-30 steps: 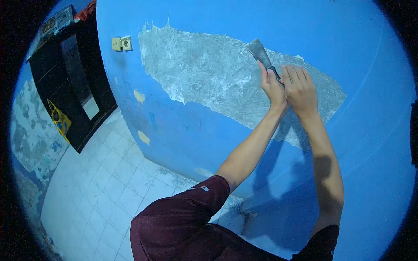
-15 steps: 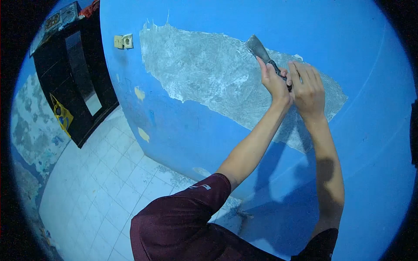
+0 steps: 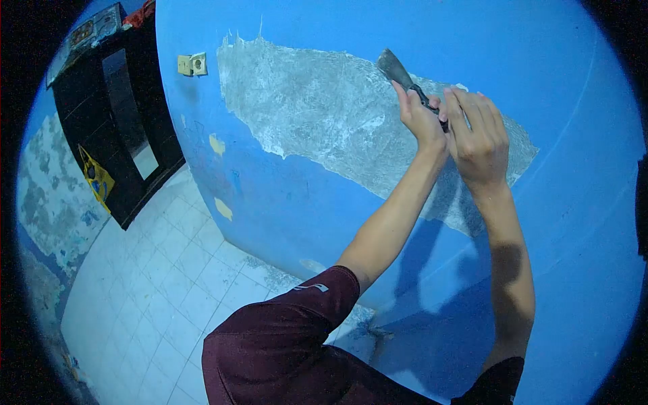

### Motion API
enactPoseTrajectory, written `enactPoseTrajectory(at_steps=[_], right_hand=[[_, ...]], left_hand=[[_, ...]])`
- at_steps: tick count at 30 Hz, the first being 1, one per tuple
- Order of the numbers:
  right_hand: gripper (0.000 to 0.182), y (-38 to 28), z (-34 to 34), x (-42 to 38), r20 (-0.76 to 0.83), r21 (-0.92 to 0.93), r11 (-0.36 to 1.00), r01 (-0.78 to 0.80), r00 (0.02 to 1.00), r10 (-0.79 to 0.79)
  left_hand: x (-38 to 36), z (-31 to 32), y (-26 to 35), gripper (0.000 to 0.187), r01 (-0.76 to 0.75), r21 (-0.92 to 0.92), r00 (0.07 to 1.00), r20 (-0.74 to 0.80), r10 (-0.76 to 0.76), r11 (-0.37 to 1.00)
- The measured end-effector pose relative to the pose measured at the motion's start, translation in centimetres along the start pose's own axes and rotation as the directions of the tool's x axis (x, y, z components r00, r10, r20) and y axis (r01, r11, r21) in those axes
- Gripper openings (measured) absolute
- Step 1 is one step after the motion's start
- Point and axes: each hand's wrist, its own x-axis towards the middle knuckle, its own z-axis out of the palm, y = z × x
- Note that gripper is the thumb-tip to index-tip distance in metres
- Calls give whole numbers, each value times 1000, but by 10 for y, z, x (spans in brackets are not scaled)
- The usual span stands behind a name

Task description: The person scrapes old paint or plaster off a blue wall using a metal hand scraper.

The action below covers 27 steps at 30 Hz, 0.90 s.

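A paint scraper (image 3: pixel 393 69) with a broad metal blade and a black handle lies against the wall, its blade pointing up and to the left. My left hand (image 3: pixel 422 126) is closed around the handle, the thumb stretched along it toward the blade. At the butt of the handle, my right hand (image 3: pixel 482 138) is closed with bent fingers pressed together; its grip on the handle is partly hidden. Behind both hands is a large bare grey patch (image 3: pixel 304 101) with ragged edges, and the blade rests at its upper border beside the blue paint.
Blue painted wall (image 3: pixel 324 223) surrounds the patch. A double socket (image 3: pixel 192 65) is mounted at the upper left, with small pale chipped spots (image 3: pixel 223 209) below. A dark cabinet (image 3: pixel 88 115) with a yellow bag (image 3: pixel 98 179) stands left, above white floor tiles (image 3: pixel 162 283).
The scraper and my left hand have shifted slightly up and to the left along the wall. My right hand has risen a little and stays beside the handle's end.
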Motion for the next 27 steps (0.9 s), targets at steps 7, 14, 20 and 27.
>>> enactPoseTrajectory(at_steps=[7, 14, 20, 27], right_hand=[[31, -3, -2, 2, 12, 1, 1000, -5, 1000, 5], [31, -6, -3, 4, 7, 15, 1000, -14, 1000, 13], [40, -3, 24, -12, 236, 59, 987, -150, 963, 132], [50, -35, 115, -3, 319, -30, 999, -38, 947, 45]], left_hand=[[-7, 9, 11, 56, 57, -36, 998, 15, -57, 998], [-4, 8, 12, 56, 67, -81, 998, 2, -67, 994], [-21, -10, 55, 56, 232, 281, 971, -14, -238, 931], [7, -43, 151, 54, 316, 729, 893, -13, -449, 607]])
